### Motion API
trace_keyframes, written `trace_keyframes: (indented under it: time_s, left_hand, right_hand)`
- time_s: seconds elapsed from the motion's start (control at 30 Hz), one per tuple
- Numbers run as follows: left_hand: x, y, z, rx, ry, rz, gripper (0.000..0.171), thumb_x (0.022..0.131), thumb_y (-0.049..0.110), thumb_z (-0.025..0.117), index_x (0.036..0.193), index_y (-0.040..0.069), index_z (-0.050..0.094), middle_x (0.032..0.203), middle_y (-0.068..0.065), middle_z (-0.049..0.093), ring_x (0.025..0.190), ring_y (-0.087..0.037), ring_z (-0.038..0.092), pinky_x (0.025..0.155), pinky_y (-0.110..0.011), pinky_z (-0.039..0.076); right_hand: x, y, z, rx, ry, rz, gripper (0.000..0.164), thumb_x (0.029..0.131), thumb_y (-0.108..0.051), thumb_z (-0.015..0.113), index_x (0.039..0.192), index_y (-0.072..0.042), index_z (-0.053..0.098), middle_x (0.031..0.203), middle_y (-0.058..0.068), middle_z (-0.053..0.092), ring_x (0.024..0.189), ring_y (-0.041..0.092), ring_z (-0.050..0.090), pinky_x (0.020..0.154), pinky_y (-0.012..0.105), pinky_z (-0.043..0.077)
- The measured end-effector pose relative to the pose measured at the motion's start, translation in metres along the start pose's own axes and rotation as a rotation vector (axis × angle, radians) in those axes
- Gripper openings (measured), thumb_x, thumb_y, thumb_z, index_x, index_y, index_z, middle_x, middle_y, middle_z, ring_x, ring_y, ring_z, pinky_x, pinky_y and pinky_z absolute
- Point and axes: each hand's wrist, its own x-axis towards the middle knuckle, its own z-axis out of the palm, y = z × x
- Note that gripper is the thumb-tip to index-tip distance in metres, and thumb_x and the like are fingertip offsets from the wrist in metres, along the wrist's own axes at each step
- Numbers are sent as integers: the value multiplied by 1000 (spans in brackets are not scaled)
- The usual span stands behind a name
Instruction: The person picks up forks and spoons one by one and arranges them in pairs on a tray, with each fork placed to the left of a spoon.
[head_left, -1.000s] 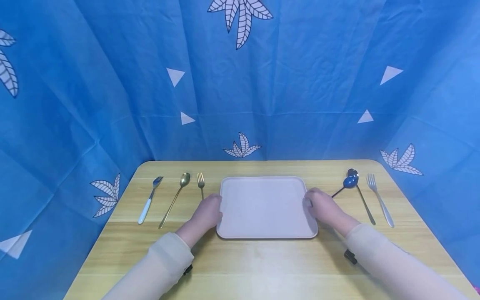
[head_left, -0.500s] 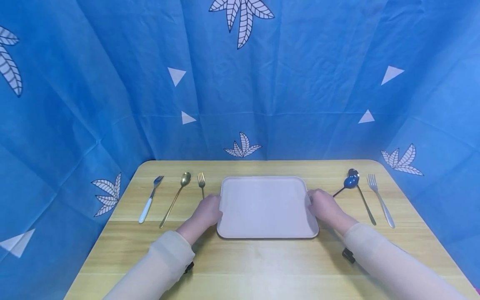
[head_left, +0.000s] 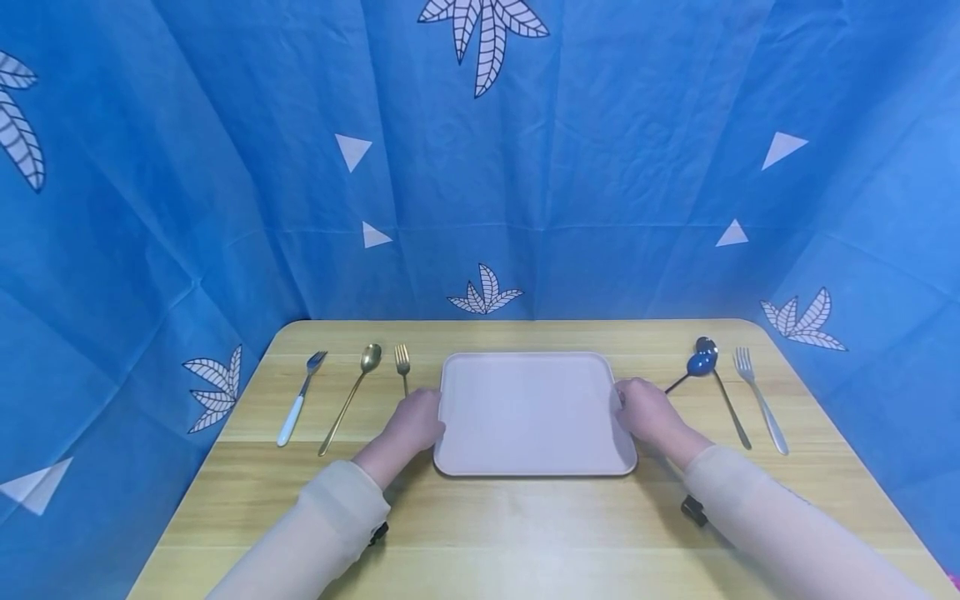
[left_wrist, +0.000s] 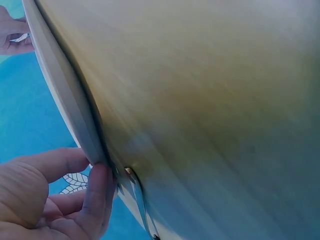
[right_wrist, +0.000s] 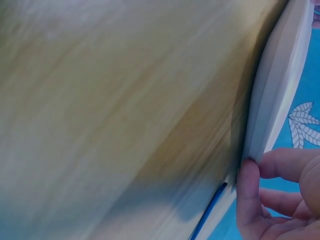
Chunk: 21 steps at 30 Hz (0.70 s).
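Observation:
A pale, rounded rectangular tray [head_left: 528, 417] lies on the wooden table in the head view, its surface bare. My left hand [head_left: 414, 421] holds its left edge. On the opposite side, my right hand [head_left: 651, 412] grips the right edge. The left wrist view shows thumb and fingers of the left hand [left_wrist: 60, 195] pinching the tray's rim [left_wrist: 65, 85]. Likewise in the right wrist view, the right hand [right_wrist: 280, 195] pinches the rim [right_wrist: 275, 85] between thumb and fingers. A gold fork [head_left: 402, 358] is partly hidden behind the left hand.
Left of the tray lie a gold spoon [head_left: 370, 359] and a white-handled fork [head_left: 291, 421]. To its right are a dark blue spoon [head_left: 701, 364], a dark-bowled spoon [head_left: 731, 408] crossing it, and a silver fork [head_left: 767, 408]. A blue curtain [head_left: 600, 167] surrounds the table [head_left: 525, 533].
My right hand has shifted very slightly outward on the tray's right edge. The tray, the left hand and the cutlery show no clear movement.

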Motion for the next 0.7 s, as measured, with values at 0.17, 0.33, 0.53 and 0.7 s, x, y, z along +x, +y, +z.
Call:
trace_keyframes:
  time_s: [0.17,0.33,0.53,0.7]
  left_hand:
    - [-1,0,0,-11,8,-14,10,78,-2,67,86,5,65,81,-8,65,76,-26,61,73,-44,53]
    - [-4,-1,-4,-19,10,-62,18,89,13,68,104,3,69,91,-9,69,78,-25,63,76,-45,54]
    - [-7,-3,-10,-19,13,-104,33,93,18,65,121,1,67,110,-15,71,91,-30,67,82,-47,55]
    - [-7,-5,-13,11,27,-103,39,95,21,65,127,-1,63,121,-18,67,108,-36,65,91,-49,52]
  right_hand:
    - [0,0,0,1,5,3,18,77,6,65,72,-7,56,68,5,55,66,23,52,58,34,46]
    - [-1,-1,1,22,4,10,18,77,6,65,71,-7,54,67,5,53,65,23,51,57,34,45]
    - [-2,-2,0,39,2,17,19,78,7,63,70,-8,53,66,6,52,64,22,50,56,33,44]
    - [-2,-1,0,29,10,14,22,77,7,62,68,-9,48,63,4,46,61,21,46,54,33,40]
